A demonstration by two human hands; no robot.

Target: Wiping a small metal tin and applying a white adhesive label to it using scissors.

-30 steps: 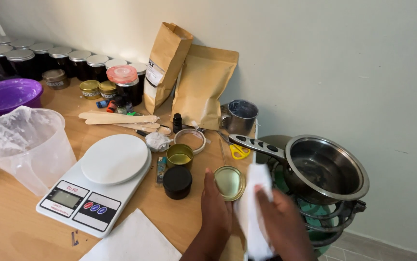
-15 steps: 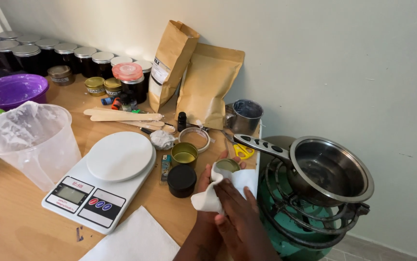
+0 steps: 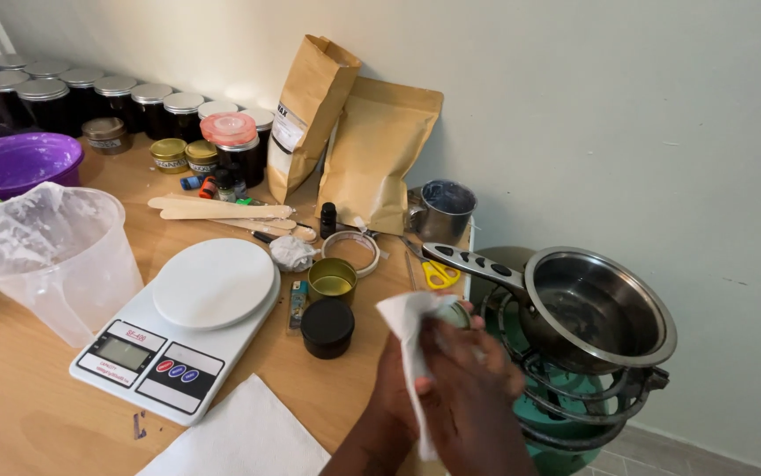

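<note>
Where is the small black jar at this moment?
In the head view, the small black jar stands on the wooden table, right of the kitchen scale, just in front of the open gold tin.

A plain wall [image 3: 592,106], painted in a pale grey-green colour, is seen behind the work area. Some small marks are noticed on its surface at the right side. A wooden table [image 3: 19,405] of light brown colour is placed against this wall. At the lower right corner, a small part of a grey floor [image 3: 663,454] is shown. The scene is lit softly and evenly.
</note>
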